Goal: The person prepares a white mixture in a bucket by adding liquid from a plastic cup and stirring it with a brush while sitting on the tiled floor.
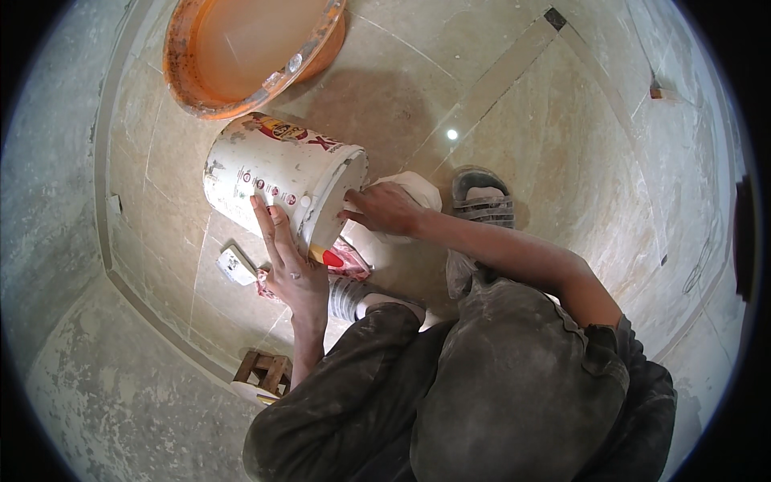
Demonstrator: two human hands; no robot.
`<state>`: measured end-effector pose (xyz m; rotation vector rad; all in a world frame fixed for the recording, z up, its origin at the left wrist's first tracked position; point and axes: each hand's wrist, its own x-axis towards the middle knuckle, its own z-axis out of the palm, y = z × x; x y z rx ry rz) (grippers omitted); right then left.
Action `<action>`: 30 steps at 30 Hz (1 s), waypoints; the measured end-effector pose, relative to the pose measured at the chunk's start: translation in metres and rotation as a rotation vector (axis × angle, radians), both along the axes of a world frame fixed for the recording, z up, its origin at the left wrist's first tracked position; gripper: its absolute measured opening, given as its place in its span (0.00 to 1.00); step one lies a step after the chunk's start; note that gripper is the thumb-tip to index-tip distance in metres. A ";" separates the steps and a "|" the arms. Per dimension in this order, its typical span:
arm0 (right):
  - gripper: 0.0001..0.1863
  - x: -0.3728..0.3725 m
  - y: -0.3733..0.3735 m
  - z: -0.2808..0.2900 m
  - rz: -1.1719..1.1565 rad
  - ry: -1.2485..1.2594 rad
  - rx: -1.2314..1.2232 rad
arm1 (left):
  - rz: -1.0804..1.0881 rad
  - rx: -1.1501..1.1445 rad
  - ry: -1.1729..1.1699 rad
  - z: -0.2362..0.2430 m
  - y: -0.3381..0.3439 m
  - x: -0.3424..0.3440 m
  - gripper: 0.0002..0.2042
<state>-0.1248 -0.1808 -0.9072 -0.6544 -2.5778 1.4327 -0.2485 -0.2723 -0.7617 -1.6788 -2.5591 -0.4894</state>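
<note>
A white plastic bucket with red print leans over on the floor in front of me, its wider end turned toward my right hand. Along its near side lies my left hand, fingers stretched over the wall, steadying it. Beside that thumb a yellow handle with a red end sticks out; whether the hand grips it is unclear. My right hand is at the bucket's wider end with curled fingers; what they pinch, if anything, is hidden. Under my right wrist is a pale, rounded thing, partly covered.
A large orange tub of cloudy liquid stands beyond the bucket. Left of my feet lie a white flat object and a crumpled red-and-white wrapper. A small wooden stool is by the left wall. A brush-like tool is far right.
</note>
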 end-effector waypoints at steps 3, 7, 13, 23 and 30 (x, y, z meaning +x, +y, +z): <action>0.24 -0.001 -0.002 0.000 -0.071 0.031 -0.011 | 0.002 -0.005 -0.007 0.001 0.001 0.000 0.38; 0.25 -0.002 0.002 0.003 -0.048 -0.005 -0.017 | 0.000 -0.007 0.007 0.002 0.001 0.000 0.38; 0.24 -0.002 -0.002 -0.005 -0.087 0.080 -0.013 | -0.004 -0.004 0.001 0.002 0.001 0.000 0.38; 0.22 -0.004 -0.002 -0.005 -0.109 0.030 -0.021 | -0.003 -0.008 0.010 0.003 0.001 0.001 0.36; 0.19 -0.004 -0.006 -0.014 -0.151 0.111 -0.016 | 0.000 -0.006 0.002 0.003 0.002 0.002 0.35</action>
